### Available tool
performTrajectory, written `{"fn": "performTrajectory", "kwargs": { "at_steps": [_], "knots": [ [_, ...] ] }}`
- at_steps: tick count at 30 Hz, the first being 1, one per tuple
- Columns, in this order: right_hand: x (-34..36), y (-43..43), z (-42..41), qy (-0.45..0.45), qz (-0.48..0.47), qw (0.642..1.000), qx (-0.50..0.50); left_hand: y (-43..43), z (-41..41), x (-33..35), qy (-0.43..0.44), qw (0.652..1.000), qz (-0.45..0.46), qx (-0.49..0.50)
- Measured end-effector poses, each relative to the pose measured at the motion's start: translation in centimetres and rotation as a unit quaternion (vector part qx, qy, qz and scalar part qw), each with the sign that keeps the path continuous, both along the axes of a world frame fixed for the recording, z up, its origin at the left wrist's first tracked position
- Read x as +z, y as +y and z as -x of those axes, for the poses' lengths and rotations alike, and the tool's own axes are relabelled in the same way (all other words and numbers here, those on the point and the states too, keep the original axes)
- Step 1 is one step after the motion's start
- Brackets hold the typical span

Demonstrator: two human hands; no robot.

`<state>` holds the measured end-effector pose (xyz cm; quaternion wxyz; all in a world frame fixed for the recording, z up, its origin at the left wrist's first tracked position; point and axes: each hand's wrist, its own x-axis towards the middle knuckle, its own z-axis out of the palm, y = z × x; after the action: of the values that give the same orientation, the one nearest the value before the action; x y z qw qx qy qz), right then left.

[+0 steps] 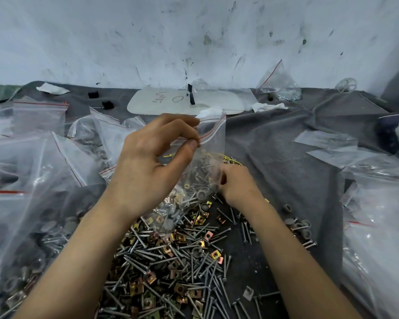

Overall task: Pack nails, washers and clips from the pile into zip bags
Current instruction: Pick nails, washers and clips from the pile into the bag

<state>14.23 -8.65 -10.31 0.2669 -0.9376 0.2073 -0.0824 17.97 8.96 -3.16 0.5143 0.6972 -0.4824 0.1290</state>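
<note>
1. Above the far edge of the heap of loose metal hardware [171, 261], the left hand [152, 157] pinches the red-lined zip strip of a small clear plastic zip bag [213, 139] between thumb and fingertips and holds it upright.
2. Just right of the bag's lower half, the right hand [237, 185] grips its side edge, with its curled fingers partly hidden behind the plastic.
3. The bag hangs between both hands, its bottom sagging onto the far part of the heap. Nails, washers and clips fill its lower part.
4. The heap itself lies between the forearms and mixes slim silver nails [200, 268] with brass-coloured square clips [215, 254].
5. Right of the heap, a few grey round washers [305, 232] lie scattered on the dark grey cloth [286, 157] that covers the desk.
6. Left of the heap, large clear bags already filled with hardware [44, 180] are piled together.
7. Right of the heap, more clear plastic bags [378, 226] lie crumpled.
8. Beyond the heap sits a white rounded board with handwriting [171, 100].
9. Far right of that board, a knotted clear bag of small metal parts [279, 84] leans against the scuffed white wall [194, 31].
</note>
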Motion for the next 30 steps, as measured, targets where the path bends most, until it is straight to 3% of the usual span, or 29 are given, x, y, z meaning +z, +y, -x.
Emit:
{"fn": "performTrajectory", "kwargs": {
  "at_steps": [7,11,14,16,18,25,30],
  "knots": [
    [-0.5,-0.3,-0.1,-0.021,0.006,1.0,-0.008,0.0,0.0,0.1,0.008,1.0,-0.006,0.001],
    [1.1,-1.3,0.2,-0.125,-0.057,0.989,-0.055,0.1,0.0,0.1,0.014,1.0,-0.01,-0.007],
    [5.1,-1.9,1.4,-0.3,-0.183,0.934,-0.067,0.0,0.1,0.0,0.014,1.0,-0.013,-0.017],
    [7.8,-1.7,3.0,-0.399,-0.216,0.89,-0.039,-0.1,0.2,-0.1,0.012,0.999,-0.014,-0.029],
    [9.6,-0.6,4.3,-0.444,-0.219,0.869,0.007,-0.3,0.4,-0.2,0.006,0.999,-0.018,-0.039],
    [10.4,1.8,4.8,-0.367,-0.14,0.917,0.068,-0.4,0.6,-0.2,-0.012,0.998,-0.017,-0.055],
    [9.3,0.2,4.0,-0.399,-0.17,0.901,-0.006,-0.2,0.4,0.0,0.016,1.0,0.003,-0.019]
  ]
}}
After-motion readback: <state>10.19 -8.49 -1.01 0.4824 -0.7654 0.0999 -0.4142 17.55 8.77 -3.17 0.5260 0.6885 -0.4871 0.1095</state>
